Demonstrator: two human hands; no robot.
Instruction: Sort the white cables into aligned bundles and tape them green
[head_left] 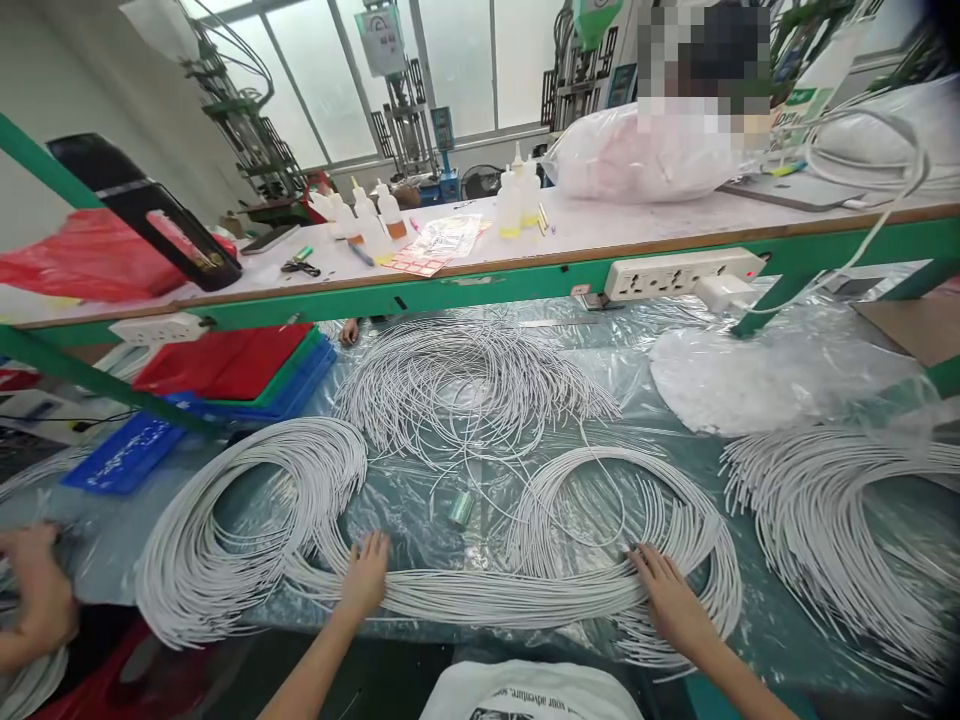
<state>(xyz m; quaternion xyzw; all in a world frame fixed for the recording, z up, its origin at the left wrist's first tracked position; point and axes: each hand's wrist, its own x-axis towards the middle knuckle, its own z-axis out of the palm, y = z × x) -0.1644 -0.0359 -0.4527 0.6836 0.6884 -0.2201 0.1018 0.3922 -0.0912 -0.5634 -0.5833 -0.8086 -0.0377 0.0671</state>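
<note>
A long bundle of thin white cables [510, 598] runs across the front of the table between two coils. Over its left end lies my left hand [365, 577], fingers stretched forward on the cables. My right hand [670, 592] rests on the bundle's right end with its fingers extended, touching the strands. Beside the left hand is a thick coil of white cables [176, 545]. A looser coil [716, 560] curves around the right hand. Between them, a small roll of greenish film [462, 508] lies on the plastic-covered table. My palms and the undersides of my fingers are hidden.
Behind lies a large tangled cable coil [375, 390]; another cable bundle [810, 510] is at right. Red and blue trays [225, 360] stand left. A shelf with a power strip [679, 275] crosses above. Another person's arm [37, 600] is at far left.
</note>
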